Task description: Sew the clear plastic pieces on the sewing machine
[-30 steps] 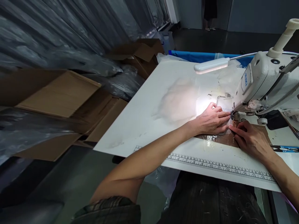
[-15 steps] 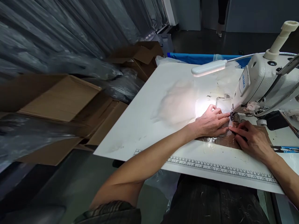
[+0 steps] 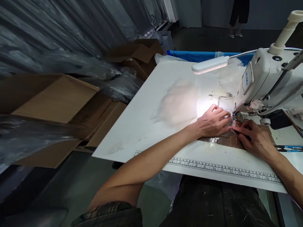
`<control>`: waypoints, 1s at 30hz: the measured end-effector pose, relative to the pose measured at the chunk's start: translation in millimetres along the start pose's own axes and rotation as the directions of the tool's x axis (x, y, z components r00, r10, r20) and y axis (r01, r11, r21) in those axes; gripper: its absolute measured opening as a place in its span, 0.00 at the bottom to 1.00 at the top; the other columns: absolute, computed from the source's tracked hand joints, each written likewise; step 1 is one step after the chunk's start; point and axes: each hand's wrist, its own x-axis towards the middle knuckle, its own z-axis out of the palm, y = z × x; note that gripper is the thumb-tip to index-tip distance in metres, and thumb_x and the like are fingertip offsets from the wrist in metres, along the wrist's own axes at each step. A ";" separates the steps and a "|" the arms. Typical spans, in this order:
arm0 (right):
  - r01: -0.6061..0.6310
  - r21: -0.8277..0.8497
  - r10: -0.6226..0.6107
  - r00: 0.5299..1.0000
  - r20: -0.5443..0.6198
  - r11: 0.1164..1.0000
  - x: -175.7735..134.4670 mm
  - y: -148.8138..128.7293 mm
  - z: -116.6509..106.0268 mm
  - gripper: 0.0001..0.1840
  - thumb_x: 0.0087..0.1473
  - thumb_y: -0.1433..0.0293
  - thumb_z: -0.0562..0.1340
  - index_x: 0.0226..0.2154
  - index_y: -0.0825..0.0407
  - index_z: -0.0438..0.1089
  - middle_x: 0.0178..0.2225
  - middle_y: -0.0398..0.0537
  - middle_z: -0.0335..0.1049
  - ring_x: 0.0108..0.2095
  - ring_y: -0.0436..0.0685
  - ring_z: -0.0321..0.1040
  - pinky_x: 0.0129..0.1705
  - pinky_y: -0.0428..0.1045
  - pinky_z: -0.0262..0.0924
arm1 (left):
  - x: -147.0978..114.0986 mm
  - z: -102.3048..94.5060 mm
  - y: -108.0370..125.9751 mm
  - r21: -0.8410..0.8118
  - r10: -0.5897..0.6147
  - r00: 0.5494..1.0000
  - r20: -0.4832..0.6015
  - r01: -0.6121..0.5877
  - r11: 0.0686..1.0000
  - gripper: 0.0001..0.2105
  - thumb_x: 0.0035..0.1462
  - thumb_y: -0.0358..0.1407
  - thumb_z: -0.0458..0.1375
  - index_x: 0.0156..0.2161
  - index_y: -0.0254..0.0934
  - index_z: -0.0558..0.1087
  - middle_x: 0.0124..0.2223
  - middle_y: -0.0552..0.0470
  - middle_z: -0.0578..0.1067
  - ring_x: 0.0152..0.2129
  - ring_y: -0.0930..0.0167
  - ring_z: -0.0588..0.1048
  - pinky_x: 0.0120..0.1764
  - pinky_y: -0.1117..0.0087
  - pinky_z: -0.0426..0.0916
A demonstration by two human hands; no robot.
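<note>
A small piece of sheer whitish fabric [image 3: 229,133] lies under the needle area of a white sewing machine [image 3: 257,78]. My left hand [image 3: 213,122] rests on it from the left, palm down, fingers spread and slightly bent, fingertips close to the presser foot [image 3: 234,115]. From the right, my right hand [image 3: 257,138] touches the fabric's near edge with a stretched index finger; its thumb is apart and the other fingers are bent. The two hands' fingertips almost meet in front of the foot. Much of the fabric is hidden under my left hand.
A lamp [image 3: 209,65] lights the white table [image 3: 142,126], with a printed ruler [image 3: 213,168] along its front edge. Blue-handled snips [image 3: 290,148] and a dark phone-like object [image 3: 280,119] lie at right. Cardboard boxes [image 3: 54,101] stand at left. Another person's legs [image 3: 239,17] show behind.
My left fingertips have drawn slightly back from the presser foot. My right hand has barely moved. The person in the background has come further into view; the camera has shifted slightly.
</note>
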 end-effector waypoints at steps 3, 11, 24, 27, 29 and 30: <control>-0.007 0.000 0.007 1.000 0.006 1.000 -0.5 0.5 0.3 0.19 0.63 0.67 0.53 0.50 0.45 0.76 0.39 0.51 0.69 0.34 0.54 0.70 0.29 0.48 0.68 | -0.4 -4.1 1.8 -0.078 0.065 0.998 0.026 -0.062 0.995 0.16 0.69 0.38 0.46 0.37 0.37 0.74 0.40 0.47 0.77 0.31 0.69 0.70 0.36 0.63 0.61; -0.001 -0.036 0.001 1.000 -0.010 0.999 0.1 -0.8 0.2 0.20 0.63 0.66 0.52 0.50 0.45 0.76 0.39 0.52 0.68 0.32 0.53 0.68 0.26 0.47 0.65 | 3.0 -12.2 3.5 -0.163 0.242 0.957 0.161 -0.216 0.963 0.17 0.68 0.35 0.44 0.34 0.37 0.75 0.36 0.47 0.76 0.32 0.68 0.70 0.37 0.63 0.62; 0.075 -0.092 -0.072 0.997 0.042 0.993 -1.7 3.6 -2.9 0.20 0.65 0.65 0.51 0.53 0.45 0.72 0.40 0.51 0.67 0.33 0.52 0.68 0.24 0.45 0.61 | 1.8 -15.4 2.3 -0.270 0.200 0.960 0.196 -0.143 0.952 0.14 0.62 0.39 0.49 0.40 0.38 0.77 0.42 0.46 0.77 0.34 0.67 0.72 0.40 0.62 0.65; 0.124 -0.149 -0.123 0.992 0.012 0.981 -0.7 2.4 -2.7 0.20 0.66 0.64 0.50 0.52 0.48 0.72 0.38 0.52 0.67 0.32 0.52 0.67 0.22 0.44 0.57 | 1.9 -14.2 2.4 -0.238 0.206 0.960 0.188 -0.159 0.958 0.15 0.62 0.40 0.49 0.38 0.37 0.77 0.41 0.46 0.77 0.32 0.67 0.71 0.38 0.63 0.64; 0.123 -0.179 -0.122 0.992 0.016 0.976 0.5 0.7 -2.3 0.20 0.66 0.64 0.50 0.51 0.48 0.73 0.38 0.52 0.67 0.32 0.52 0.67 0.21 0.43 0.55 | 1.9 -13.6 2.2 -0.234 0.211 0.962 0.175 -0.168 0.958 0.15 0.62 0.40 0.49 0.38 0.37 0.76 0.41 0.45 0.77 0.32 0.67 0.71 0.38 0.63 0.64; 0.112 -0.191 -0.108 0.994 0.029 0.975 1.1 -0.4 -2.2 0.20 0.66 0.64 0.49 0.51 0.48 0.73 0.37 0.52 0.67 0.31 0.52 0.67 0.21 0.43 0.55 | 1.9 -13.4 1.9 -0.231 0.212 0.963 0.169 -0.170 0.958 0.15 0.62 0.40 0.49 0.38 0.36 0.76 0.41 0.45 0.77 0.31 0.67 0.71 0.38 0.63 0.64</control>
